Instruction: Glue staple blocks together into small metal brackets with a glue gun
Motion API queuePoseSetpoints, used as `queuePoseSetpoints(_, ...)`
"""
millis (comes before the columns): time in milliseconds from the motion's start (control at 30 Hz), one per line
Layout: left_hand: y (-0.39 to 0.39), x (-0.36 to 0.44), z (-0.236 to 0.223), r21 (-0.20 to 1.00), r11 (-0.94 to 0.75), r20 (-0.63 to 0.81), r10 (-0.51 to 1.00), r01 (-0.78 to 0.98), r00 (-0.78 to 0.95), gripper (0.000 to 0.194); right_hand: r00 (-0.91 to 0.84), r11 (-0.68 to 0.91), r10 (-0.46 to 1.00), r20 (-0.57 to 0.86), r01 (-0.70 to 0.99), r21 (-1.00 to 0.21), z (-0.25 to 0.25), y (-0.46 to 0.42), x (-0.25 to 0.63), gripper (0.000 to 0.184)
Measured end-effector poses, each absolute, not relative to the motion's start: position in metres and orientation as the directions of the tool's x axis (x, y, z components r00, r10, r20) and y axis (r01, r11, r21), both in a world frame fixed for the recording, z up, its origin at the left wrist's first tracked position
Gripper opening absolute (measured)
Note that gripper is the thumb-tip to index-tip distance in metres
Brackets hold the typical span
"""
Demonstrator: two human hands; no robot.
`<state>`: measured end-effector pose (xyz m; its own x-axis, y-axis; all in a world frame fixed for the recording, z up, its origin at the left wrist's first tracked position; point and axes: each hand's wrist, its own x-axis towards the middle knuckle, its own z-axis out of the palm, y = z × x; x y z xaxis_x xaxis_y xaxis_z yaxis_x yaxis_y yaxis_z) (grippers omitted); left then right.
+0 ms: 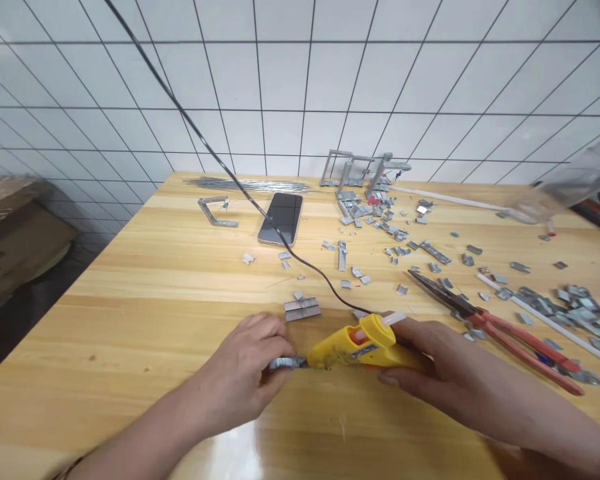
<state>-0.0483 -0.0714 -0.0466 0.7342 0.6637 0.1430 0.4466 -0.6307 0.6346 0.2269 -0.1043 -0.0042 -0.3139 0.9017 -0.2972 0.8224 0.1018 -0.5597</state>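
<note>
My right hand (423, 353) is wrapped round the grip of a yellow hot glue gun (353, 343), with a pale glue stick (394, 319) poking out of its back. The gun's nozzle points left and meets a small grey metal piece (284, 363) pinched between the thumb and fingers of my left hand (260, 363). Most of that piece is hidden by the fingers. Just beyond the gun, a grey metal channel piece (303, 308) lies on the wooden table (145, 320). From the gun a black cord (220, 160) runs up and away to the left.
Red-handled pliers (500, 330) lie at the right amid scattered grey metal bits (575, 310). Farther back are a phone (281, 219), a bent metal frame (215, 212), thin metal rods (253, 185) and small upright metal frames (353, 173). A clear plastic container (570, 183) is at the far right.
</note>
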Motion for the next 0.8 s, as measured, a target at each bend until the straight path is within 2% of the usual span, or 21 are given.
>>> queuePoseSetpoints(133,-0.0697,-0.0474,-0.0478,0.633,-0.628,0.138,0.667,0.453,0.732,0.016,-0.325,0.108,0.898,-0.296,0.815,-0.569,0.0003,-0.1028,0.2256,0.006)
queuePoseSetpoints(267,-0.0695,-0.0474,-0.0478,0.636,-0.627,0.140,0.666,0.449,0.732,0.017,-0.286,0.107,0.911,-0.296,0.859,-0.501,0.0036,-0.1023,0.2232,0.008)
queuePoseSetpoints(600,-0.0714,-0.0484,-0.0466,0.633,-0.623,0.124,0.667,0.459,0.735,0.017,-0.318,0.125,0.907,-0.277,0.831,-0.542,-0.0014,-0.1037,0.2258,0.006)
queuePoseSetpoints(800,-0.0697,-0.0482,-0.0482,0.634,-0.625,0.134,0.669,0.455,0.731,0.016,-0.309,0.149,0.919,-0.245,0.847,-0.510,0.0030,-0.1028,0.2235,0.008)
